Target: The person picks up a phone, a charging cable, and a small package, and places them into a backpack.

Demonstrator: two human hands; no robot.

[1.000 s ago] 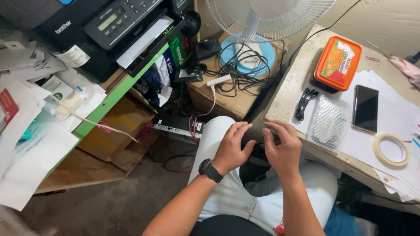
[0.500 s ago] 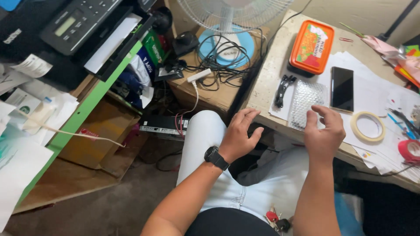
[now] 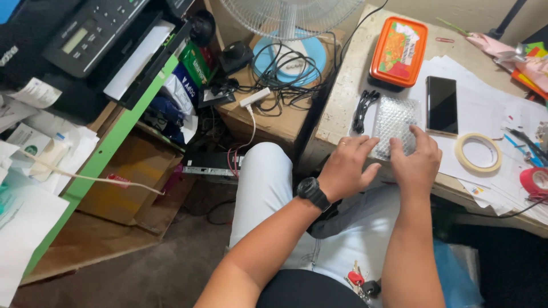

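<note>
Head view: the left hand (image 3: 347,165) hovers at the desk (image 3: 342,97) edge, fingers spread and empty, just left of the bubble-wrap pouch (image 3: 394,122). The pouch lies flat, long axis running away from the person. The right hand (image 3: 415,161), fingers loosely spread, touches its near edge and is nearer.

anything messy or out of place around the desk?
Yes. A tangle of cables is piled on the fan base beside the desk, and loose papers overhang its front edge. Both hands, left hand and right hand, rest on a bubble-wrap sheet.
</note>
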